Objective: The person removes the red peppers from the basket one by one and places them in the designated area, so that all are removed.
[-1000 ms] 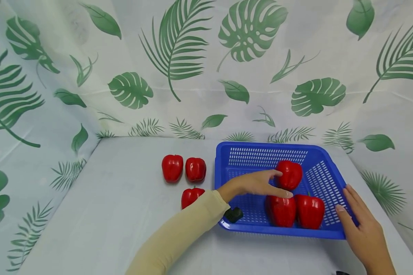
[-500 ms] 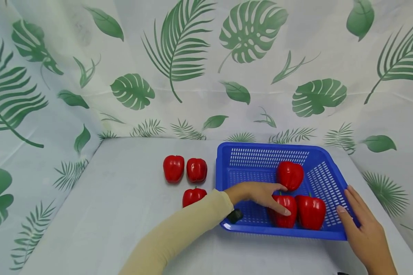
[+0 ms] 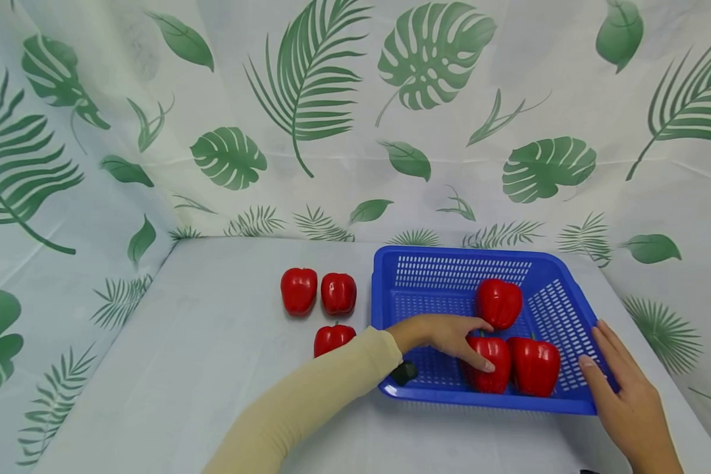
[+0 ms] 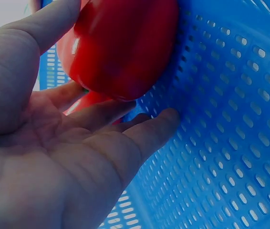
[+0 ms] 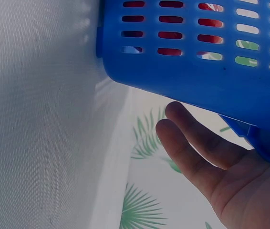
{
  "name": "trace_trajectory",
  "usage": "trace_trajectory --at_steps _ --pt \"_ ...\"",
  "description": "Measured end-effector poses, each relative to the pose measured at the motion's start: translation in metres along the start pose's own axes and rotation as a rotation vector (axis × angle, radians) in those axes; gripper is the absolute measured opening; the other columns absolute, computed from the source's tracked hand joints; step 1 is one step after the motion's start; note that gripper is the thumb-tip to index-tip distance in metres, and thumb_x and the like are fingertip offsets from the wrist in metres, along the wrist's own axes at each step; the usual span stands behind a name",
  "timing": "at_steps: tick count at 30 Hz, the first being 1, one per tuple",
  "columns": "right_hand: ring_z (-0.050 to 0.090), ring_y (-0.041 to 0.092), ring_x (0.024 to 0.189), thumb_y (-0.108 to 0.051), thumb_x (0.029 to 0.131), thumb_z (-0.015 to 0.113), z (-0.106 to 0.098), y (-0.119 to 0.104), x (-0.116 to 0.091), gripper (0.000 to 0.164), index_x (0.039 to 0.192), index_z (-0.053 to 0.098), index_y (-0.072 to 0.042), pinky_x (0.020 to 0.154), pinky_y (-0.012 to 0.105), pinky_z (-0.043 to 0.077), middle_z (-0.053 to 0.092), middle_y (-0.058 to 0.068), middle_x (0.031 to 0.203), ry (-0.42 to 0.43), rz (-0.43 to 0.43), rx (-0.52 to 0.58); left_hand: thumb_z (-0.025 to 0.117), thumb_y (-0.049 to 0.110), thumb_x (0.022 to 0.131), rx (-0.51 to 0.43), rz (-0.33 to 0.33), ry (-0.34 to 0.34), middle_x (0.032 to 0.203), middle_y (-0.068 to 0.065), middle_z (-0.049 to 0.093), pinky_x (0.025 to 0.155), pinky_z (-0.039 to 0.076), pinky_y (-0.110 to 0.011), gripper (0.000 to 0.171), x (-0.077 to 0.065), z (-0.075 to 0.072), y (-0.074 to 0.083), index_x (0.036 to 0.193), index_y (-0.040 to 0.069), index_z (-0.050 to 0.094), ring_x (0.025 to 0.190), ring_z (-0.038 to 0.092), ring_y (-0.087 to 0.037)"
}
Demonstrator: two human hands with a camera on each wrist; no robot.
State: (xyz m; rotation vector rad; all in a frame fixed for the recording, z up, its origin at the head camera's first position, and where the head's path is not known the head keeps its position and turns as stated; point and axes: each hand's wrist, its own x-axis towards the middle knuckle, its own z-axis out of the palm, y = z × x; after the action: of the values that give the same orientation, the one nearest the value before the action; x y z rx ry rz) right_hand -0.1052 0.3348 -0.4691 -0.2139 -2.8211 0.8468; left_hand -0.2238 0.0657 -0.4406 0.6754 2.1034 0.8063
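Three red bell peppers lie in the blue plastic basket (image 3: pixel 438 397). My left hand (image 3: pixel 450 337) reaches in from the left and holds the front left bell pepper (image 3: pixel 493 375), thumb on its near side. In the left wrist view that bell pepper (image 4: pixel 125 47) sits between the thumb and the fingers, against the perforated wall. Beside it is another bell pepper (image 3: pixel 536 368), with a third bell pepper (image 3: pixel 499 303) behind. My right hand (image 3: pixel 628 395) holds the basket's right side, thumb over the rim; its fingers (image 5: pixel 187 157) lie along the outside in the right wrist view.
On the white table (image 3: pixel 172 368), left of the basket, are a bell pepper (image 3: pixel 299 291), a second bell pepper (image 3: pixel 339 293) and a nearer bell pepper (image 3: pixel 332 337), partly behind my left sleeve (image 3: pixel 320 388). A leaf-print curtain (image 3: pixel 332 131) encloses the back and sides.
My left hand has come down and toward me, from over the gap between the back and front peppers onto the front left pepper. My right hand stays at the basket's rim.
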Motion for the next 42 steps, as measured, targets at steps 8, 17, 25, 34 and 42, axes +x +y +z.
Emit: trace_trajectory --at_steps 8,17,25,34,42 --pt "0.014 0.055 0.156 -0.030 0.114 0.045 0.001 0.002 -0.002 0.066 0.169 0.020 -0.003 0.112 0.081 0.018 0.014 0.023 0.175 0.008 -0.009 0.018 0.084 0.036 0.092 0.045 0.013 0.001 0.142 0.010 0.058 0.094 0.057 -0.028 0.079 0.002 0.000 -0.001 0.162 0.030 0.047 0.130 0.051 -0.007" --pt "0.014 0.054 0.157 -0.030 0.114 0.045 0.001 0.001 -0.001 0.065 0.169 0.021 -0.004 0.110 0.082 0.019 0.015 0.022 0.175 0.019 -0.007 0.025 0.084 0.036 0.093 0.089 0.042 0.003 0.140 0.010 0.060 0.090 0.057 -0.026 0.075 0.000 0.000 -0.001 0.160 0.029 0.049 0.128 0.052 -0.007" --pt "0.016 0.054 0.157 -0.030 0.114 0.045 0.001 0.000 -0.001 0.065 0.169 0.022 -0.004 0.107 0.083 0.023 0.017 0.022 0.175 0.022 -0.004 0.021 0.084 0.034 0.094 0.117 0.063 0.039 0.126 0.009 0.063 0.090 0.055 -0.023 0.060 0.002 -0.002 0.000 0.145 0.025 0.053 0.113 0.057 -0.005" --pt "0.017 0.053 0.157 -0.028 0.114 0.046 0.000 0.000 -0.003 0.064 0.169 0.024 -0.004 0.110 0.081 0.020 0.019 0.022 0.174 0.046 -0.023 0.036 0.083 0.028 0.095 0.094 0.146 0.083 0.121 0.004 0.065 0.087 0.052 -0.018 0.052 0.001 -0.008 0.000 0.138 0.018 0.055 0.105 0.058 -0.006" --pt "0.017 0.054 0.156 -0.029 0.114 0.046 0.000 0.002 -0.002 0.064 0.169 0.024 -0.004 0.109 0.083 0.021 0.020 0.023 0.174 0.041 -0.029 0.041 0.084 0.022 0.091 -0.051 0.186 0.131 0.117 0.004 0.064 0.077 0.055 -0.019 0.050 -0.006 -0.015 0.001 0.135 0.014 0.060 0.102 0.058 -0.007"
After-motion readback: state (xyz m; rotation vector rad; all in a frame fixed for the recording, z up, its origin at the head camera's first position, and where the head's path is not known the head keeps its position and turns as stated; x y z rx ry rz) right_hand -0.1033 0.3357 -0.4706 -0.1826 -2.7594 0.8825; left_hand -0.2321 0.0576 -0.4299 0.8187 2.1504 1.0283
